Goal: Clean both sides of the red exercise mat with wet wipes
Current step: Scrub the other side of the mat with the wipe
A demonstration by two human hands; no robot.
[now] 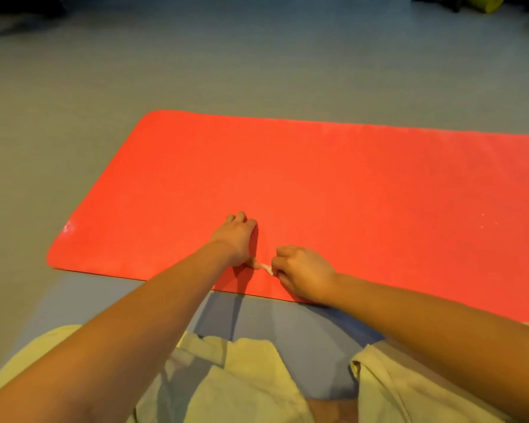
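Note:
The red exercise mat (333,184) lies flat on the grey floor, its left end in view and its right end cut off by the frame. My left hand (237,236) rests on the mat near its front edge with its fingers curled under. Its thumb meets one end of a small white wet wipe (266,268). My right hand (303,274) sits just to the right, fingers curled, and grips the other end of the wipe. Most of the wipe is hidden inside the two hands.
I kneel at the mat's front edge, my knees in pale yellow-green shorts (251,377) at the bottom of the view. A wet sheen marks the mat's front left corner (68,228). Dark objects (19,13) and a yellow-green thing (486,3) lie far off on the floor.

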